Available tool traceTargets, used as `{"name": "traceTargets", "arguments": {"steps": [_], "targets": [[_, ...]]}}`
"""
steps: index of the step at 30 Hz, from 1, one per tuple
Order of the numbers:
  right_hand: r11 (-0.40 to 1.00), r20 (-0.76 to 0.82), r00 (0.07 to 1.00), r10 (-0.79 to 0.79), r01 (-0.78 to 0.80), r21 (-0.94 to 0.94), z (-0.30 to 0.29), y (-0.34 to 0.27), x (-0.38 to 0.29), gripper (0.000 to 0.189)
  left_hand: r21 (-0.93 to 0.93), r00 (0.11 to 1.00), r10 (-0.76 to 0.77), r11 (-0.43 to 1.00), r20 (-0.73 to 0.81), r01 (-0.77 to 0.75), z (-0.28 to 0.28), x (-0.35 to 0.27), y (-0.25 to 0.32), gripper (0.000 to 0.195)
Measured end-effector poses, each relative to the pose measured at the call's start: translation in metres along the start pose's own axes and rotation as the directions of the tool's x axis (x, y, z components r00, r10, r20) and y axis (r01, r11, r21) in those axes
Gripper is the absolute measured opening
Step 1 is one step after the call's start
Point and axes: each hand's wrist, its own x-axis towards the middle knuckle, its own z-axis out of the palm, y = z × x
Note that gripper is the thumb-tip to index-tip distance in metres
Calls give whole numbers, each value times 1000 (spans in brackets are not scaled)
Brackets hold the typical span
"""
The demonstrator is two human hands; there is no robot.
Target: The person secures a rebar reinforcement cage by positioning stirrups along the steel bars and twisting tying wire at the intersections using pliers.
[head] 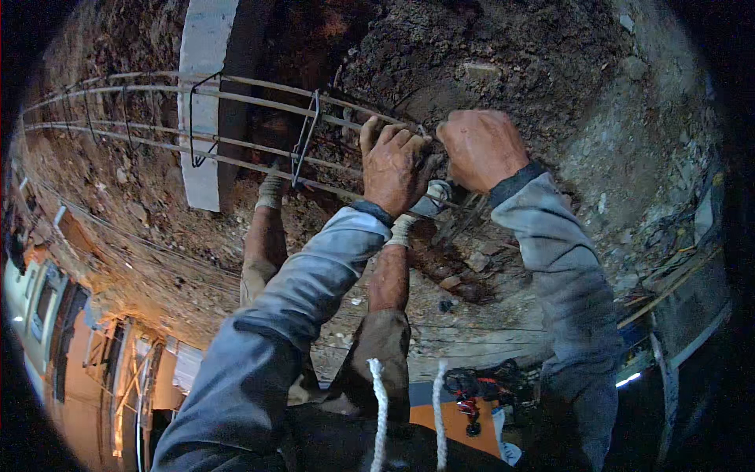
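Observation:
A long cage of steel reinforcing bars (253, 103) with square wire stirrups (305, 138) runs from the far left to the middle of the view. At its right end my left hand (394, 162) is closed over the bars, its fingers bent around them. Just to the right, my right hand (483, 147) is curled into a fist near the bar ends; what lies inside its fingers is hidden. Both hands are close together, with a small gap between them. Under the cage, a pale concrete beam (200, 53) crosses at the left.
Dark broken soil (413, 59) lies beyond the hands, with stones and rubble (478, 259) nearer. My legs stand below the cage, the feet partly hidden. A red and black machine (478, 392) is at the bottom, and a lit structure (88, 366) stands at the lower left.

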Motion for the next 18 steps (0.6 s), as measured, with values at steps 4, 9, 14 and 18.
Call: {"name": "traceTargets", "arguments": {"steps": [4, 9, 14, 18], "targets": [[939, -157, 929, -336, 316, -136, -2, 12, 21, 8, -28, 997, -40, 999, -62, 38, 5, 0, 0, 21], [881, -134, 878, -459, 432, -193, 4, 24, 59, 10, -17, 992, -126, 992, 17, 126, 10, 2, 2, 27], [994, 65, 992, -110, 109, 18, 36, 42, 55, 23, -21, 993, -115, 993, 10, 115, 4, 2, -2, 25], [996, 21, 998, -51, 50, 68, 31, 54, 21, 23, 9, 989, -119, 993, 82, 119, 3, 5, 4, 29]]}}
